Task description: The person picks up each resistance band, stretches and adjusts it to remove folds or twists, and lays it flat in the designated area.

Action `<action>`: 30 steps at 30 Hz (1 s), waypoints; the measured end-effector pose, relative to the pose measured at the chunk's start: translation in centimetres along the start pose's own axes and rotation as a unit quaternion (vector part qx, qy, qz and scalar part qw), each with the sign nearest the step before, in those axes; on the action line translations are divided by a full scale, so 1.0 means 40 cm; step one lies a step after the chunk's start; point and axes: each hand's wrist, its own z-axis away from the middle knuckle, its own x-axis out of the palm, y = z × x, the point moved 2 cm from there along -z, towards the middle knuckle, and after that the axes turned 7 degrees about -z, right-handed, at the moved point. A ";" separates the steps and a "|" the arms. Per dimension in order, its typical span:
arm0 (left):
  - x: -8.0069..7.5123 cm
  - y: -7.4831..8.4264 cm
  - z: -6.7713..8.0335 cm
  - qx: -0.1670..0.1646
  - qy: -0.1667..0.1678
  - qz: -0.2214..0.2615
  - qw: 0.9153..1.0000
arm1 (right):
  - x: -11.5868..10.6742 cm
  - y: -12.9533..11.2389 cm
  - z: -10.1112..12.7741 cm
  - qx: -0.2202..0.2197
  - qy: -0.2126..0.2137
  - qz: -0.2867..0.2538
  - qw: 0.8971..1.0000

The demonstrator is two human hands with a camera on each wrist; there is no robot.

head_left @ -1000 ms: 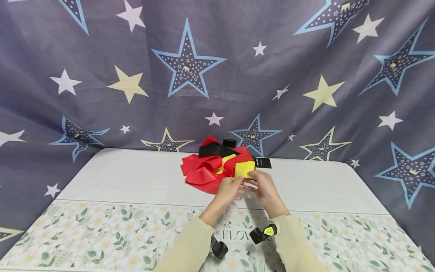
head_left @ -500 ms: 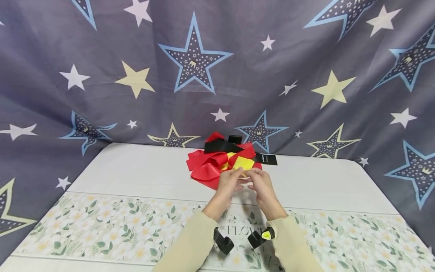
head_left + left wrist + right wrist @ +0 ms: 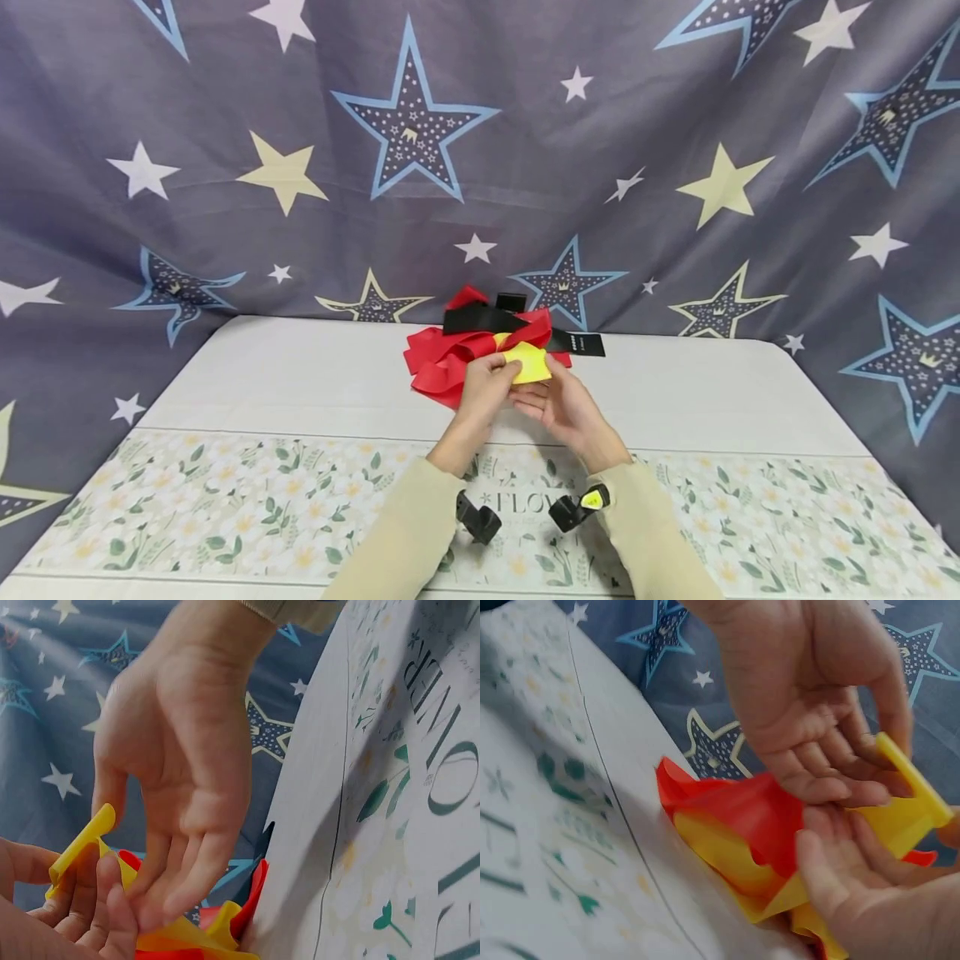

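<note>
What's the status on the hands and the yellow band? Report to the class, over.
Left hand and right hand pinching the yellow band. Red material bunched close behind. Nothing visibly blocking the hands.

A starry curtain (image 3: 517,158) behind a table (image 3: 300,379) shows a draped workspace.

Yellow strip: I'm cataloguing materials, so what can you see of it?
The yellow strip is bright, smooth and thin, perhaps rubber, with one edge folded or rolled over. The left hand and right hand pinch it from either side, in front of the red strips in the head view. Hands hide its lower part.
</note>
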 end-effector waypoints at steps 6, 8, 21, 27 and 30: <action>0.018 0.028 0.023 0.066 -0.039 -0.020 0.997 | 0.002 -0.009 0.001 -0.002 -0.029 -0.139 0.990; 0.025 0.036 0.031 0.069 -0.054 -0.023 0.996 | 0.000 -0.019 0.004 -0.006 -0.033 -0.148 0.988; 0.047 0.032 0.049 0.015 -0.109 0.012 0.994 | -0.044 -0.097 0.022 -0.116 -0.002 0.067 0.991; 0.038 0.042 0.050 0.036 -0.085 0.025 0.995 | -0.048 -0.084 0.015 -0.085 0.013 0.020 0.996; 0.033 0.050 0.050 0.045 -0.075 0.022 0.996 | -0.051 -0.066 0.010 -0.044 -0.002 -0.018 0.999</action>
